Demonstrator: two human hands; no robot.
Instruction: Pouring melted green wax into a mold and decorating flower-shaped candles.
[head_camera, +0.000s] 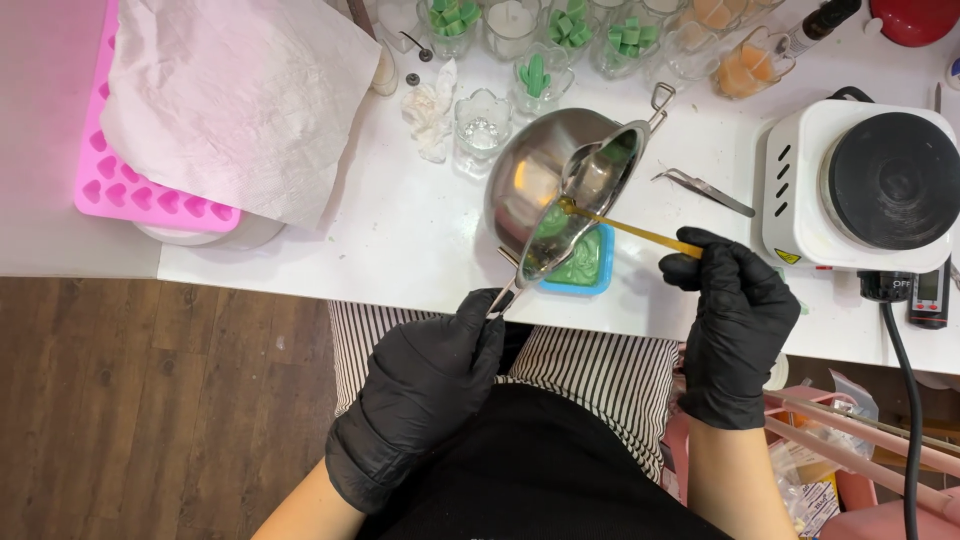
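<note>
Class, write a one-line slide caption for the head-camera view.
Gloved left hand tilts a steel pouring pot over a blue mould while the right hand scrapes it with a spoon.

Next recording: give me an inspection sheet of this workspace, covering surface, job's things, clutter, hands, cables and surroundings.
Surface: white table, wood floor below.
Job's things: steel pot tilted over blue mould with green fill; yellow stick reaches into the pot.
Clutter: pink heart mould under paper sheet, glass jars, tweezers, crumpled tissue.
Hands: black-gloved left hand grips pot handle; right hand holds stick.
Cables: black cord from hotplate.
Surroundings: pink rack at right.
</note>
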